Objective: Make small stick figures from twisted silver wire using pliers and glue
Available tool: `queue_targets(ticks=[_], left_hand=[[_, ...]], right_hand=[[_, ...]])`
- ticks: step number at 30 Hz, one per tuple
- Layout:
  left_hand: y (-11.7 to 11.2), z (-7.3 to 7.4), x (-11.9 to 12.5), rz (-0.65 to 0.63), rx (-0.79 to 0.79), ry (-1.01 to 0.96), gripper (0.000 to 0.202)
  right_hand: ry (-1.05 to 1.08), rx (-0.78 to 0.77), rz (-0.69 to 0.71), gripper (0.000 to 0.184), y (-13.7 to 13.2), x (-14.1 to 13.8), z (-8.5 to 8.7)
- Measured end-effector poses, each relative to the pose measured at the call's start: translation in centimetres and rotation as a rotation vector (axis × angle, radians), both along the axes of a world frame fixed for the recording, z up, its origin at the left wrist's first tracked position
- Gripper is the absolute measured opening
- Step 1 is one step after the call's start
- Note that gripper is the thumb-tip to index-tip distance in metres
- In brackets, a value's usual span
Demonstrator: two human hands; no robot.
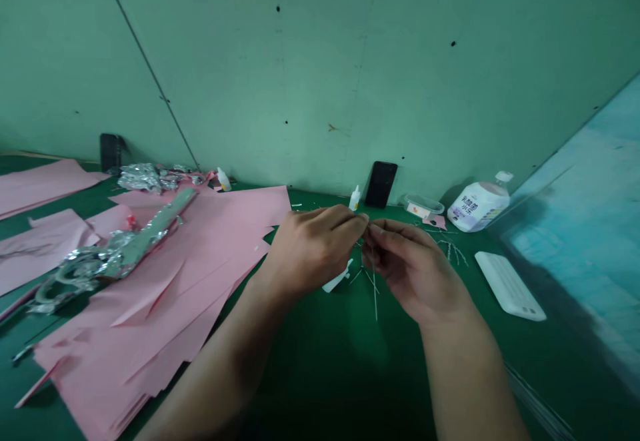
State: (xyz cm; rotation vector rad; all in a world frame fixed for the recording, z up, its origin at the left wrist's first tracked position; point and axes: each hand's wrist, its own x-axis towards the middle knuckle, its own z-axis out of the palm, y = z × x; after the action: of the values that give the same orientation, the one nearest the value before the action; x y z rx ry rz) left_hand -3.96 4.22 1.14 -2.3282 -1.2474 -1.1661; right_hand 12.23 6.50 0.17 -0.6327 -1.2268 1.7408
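Observation:
My left hand (320, 244) and my right hand (417, 264) meet fingertip to fingertip above the green table. Both are closed in a pinch on a thin silvery wire (375, 298), whose end hangs below my right fingers. The part between the fingertips is mostly hidden. Short wire pieces stick out beside the hanging end. Under my hands lies a small white object (336, 282), partly covered by my left hand. Bent, twisted wires (454, 251) rest on the table just right of my right hand.
Pink paper sheets (210, 261) cover the left, topped by crinkled foil and a pale green strip (160, 228). Along the green wall (320, 61) stand a small glue-like bottle (355, 199), a phone (381, 184), a clear tub (424, 206) and a drink bottle (479, 206). A white slab (509, 286) lies right.

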Motion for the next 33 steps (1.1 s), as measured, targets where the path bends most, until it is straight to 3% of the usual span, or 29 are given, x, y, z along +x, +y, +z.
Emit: queue_targets(ticks=[4,7,10,16,21,27,33], left_hand=[[-0.1,-0.1,0.5,0.017,-0.006,-0.224,0.019],[-0.5,0.3,1.1,0.071,-0.247,-0.54,0.017],[-0.8,0.6,1.5,0.025,-0.503,-0.798,0.019],[-0.7,0.6,2.0,-0.085,-0.682,-1.035,0.015],[-0.9,0.8,2.6,-0.044,-0.651,-1.049,0.013],[-1.3,0.2,3.3,0.16,-0.323,-0.838,0.014],[-1.0,-0.5,3.1,0.081,-0.194,-0.693,0.011]], right_hand=[[0.012,-0.012,-0.077,0.01,0.1,-0.2,0.0],[0.024,0.059,-0.06,0.014,0.1,-0.3,-0.1],[-0.004,0.158,0.012,0.022,0.3,-0.3,-0.5],[0.012,0.285,-0.025,0.014,0.9,-0.6,-1.5],[0.027,0.323,-0.121,0.009,0.9,-0.8,-1.6],[0.111,0.204,-0.094,0.007,0.5,-0.9,-1.1],[0.187,-0.012,-0.003,0.016,0.6,-0.5,-0.7]])
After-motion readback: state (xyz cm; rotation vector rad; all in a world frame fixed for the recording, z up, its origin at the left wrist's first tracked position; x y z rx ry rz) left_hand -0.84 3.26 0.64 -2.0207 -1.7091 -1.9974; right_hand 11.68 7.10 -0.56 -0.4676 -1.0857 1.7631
